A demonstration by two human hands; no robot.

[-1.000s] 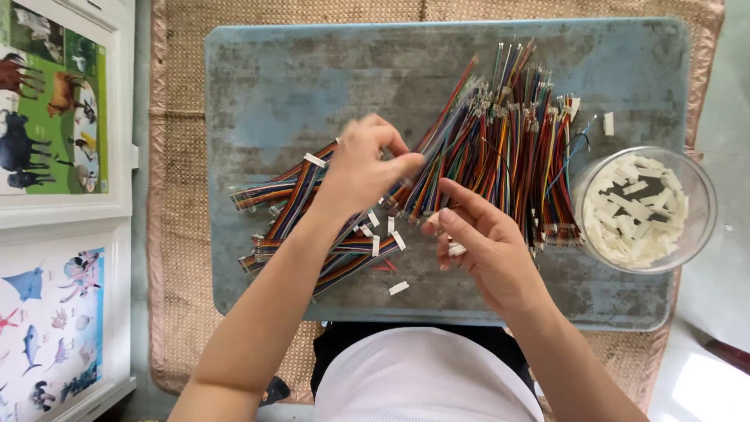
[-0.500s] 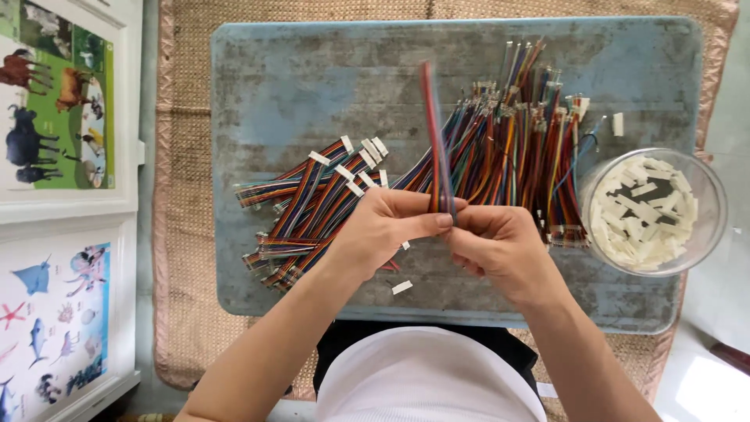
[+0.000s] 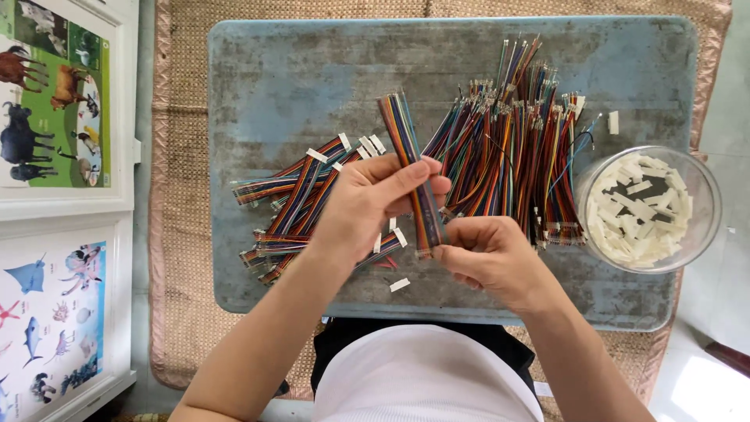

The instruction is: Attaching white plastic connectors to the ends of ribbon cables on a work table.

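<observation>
A flat multicoloured ribbon cable (image 3: 408, 152) stands lengthwise between my hands, its far end pointing away from me. My left hand (image 3: 373, 199) grips it around the middle. My right hand (image 3: 488, 258) pinches its near end at about the table's centre front. To the left lies a pile of ribbon cables with white connectors (image 3: 301, 199). On the right a larger heap of cables with bare metal pins (image 3: 512, 152) fans out. A clear round bowl (image 3: 699, 191) holding several white plastic connector housings (image 3: 637, 211) stands at the right edge.
All of this rests on a worn blue-grey table (image 3: 312, 70) over a woven mat (image 3: 176, 234). Loose white housings (image 3: 399, 285) lie near the front edge; another (image 3: 613, 123) lies by the bowl. Animal posters (image 3: 47, 94) hang at the left.
My left hand left the pile and closed on one ribbon cable. Both hands came together and the cable now stands lifted between them, shifted slightly left since half a second ago.
</observation>
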